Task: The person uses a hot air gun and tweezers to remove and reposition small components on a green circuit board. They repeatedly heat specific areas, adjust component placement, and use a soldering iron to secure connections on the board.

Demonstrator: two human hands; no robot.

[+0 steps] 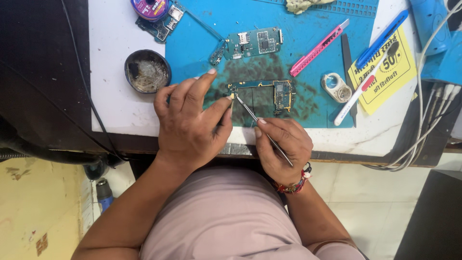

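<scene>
A thin green circuit board (274,92) shaped like a frame lies on the stained blue work mat (308,29). My left hand (190,123) rests on the mat beside it, thumb and fingers touching the board's left corner. My right hand (281,147) sits at the table's front edge and grips slim metal tweezers (250,115). The tweezers' tip reaches the board's left corner, right by my left thumb. A band of beads and thread circles my right wrist.
A second circuit board (253,43) lies farther back on the mat. A round tin of flux (147,71) sits to the left. To the right lie a pink utility knife (318,48), a blue knife (381,39), a toothbrush (362,91), a small round pot (336,87), a yellow paper (385,77) and white cables (428,120).
</scene>
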